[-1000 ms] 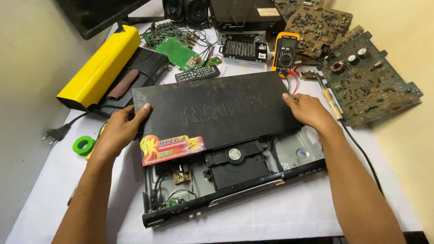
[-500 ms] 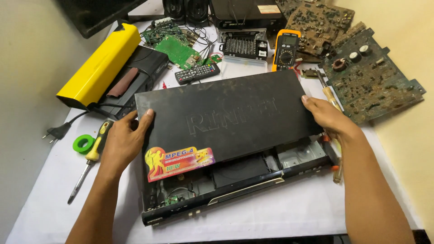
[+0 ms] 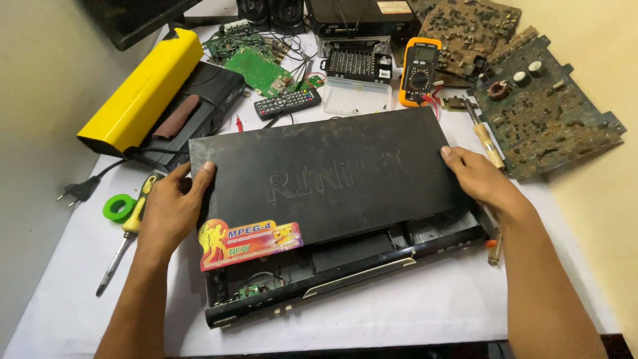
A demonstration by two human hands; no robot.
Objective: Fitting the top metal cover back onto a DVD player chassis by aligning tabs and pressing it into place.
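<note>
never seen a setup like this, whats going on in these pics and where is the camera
The camera sits on the person's head and looks down at their own two bare hands over a white-covered table. The left hand and the right hand each grip one side of a black metal cover, which sits over a disc player chassis whose front part is open to view. A colourful sticker is on the cover's near corner. Around it lie a yellow-handled screwdriver, a green tape roll, a remote control, a yellow multimeter, a green circuit board, brown circuit boards and a long yellow case.
</note>
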